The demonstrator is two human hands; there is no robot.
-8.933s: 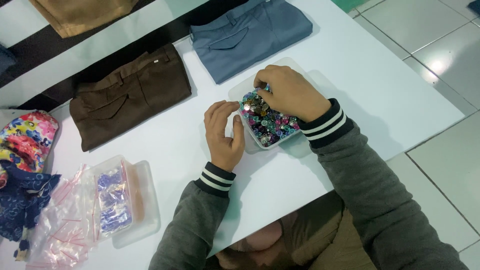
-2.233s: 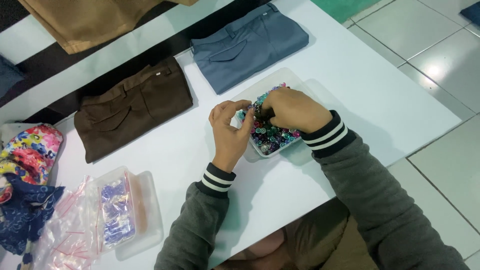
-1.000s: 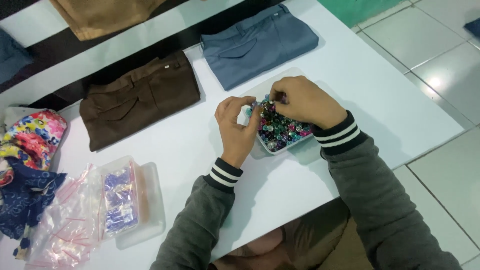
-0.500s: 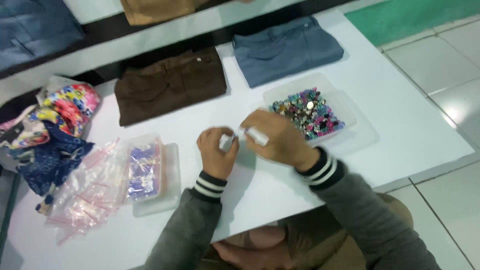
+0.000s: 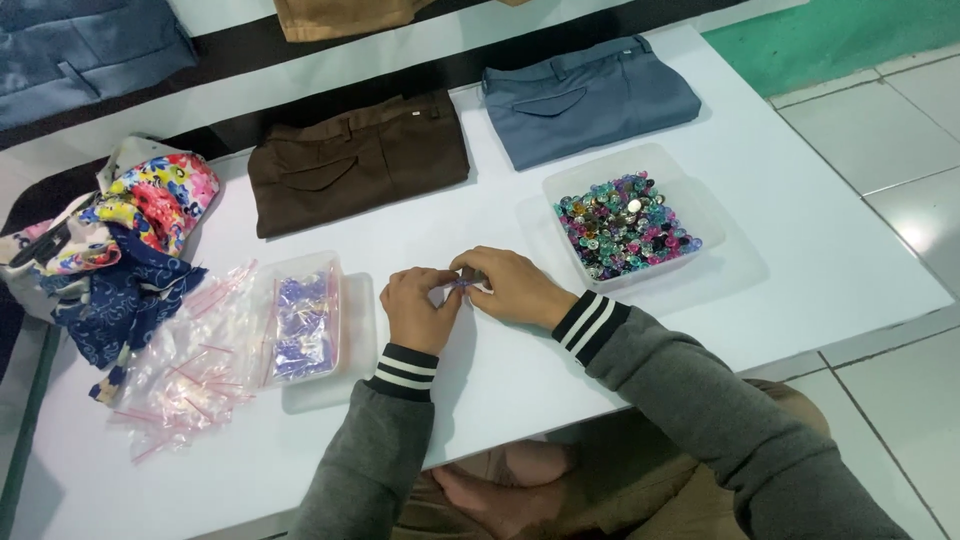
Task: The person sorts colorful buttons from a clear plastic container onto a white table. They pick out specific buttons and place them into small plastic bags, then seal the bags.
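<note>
Clear bag pile (image 5: 190,370) far left on desk (image 5: 800,250); bead tray (image 5: 628,222) right. Left hand (image 5: 418,308), right hand (image 5: 508,288) pinch small clear bag (image 5: 460,287) between them.

Between my left hand (image 5: 418,308) and right hand (image 5: 510,288) sits what looks like a thin clear plastic bag (image 5: 462,287). The tabletop (image 5: 500,220) is smooth, matt white. The buttons (image 5: 625,224) gleam glossy in a clear plastic tray (image 5: 690,190). The folded trousers (image 5: 355,160) are matt cloth.
</note>
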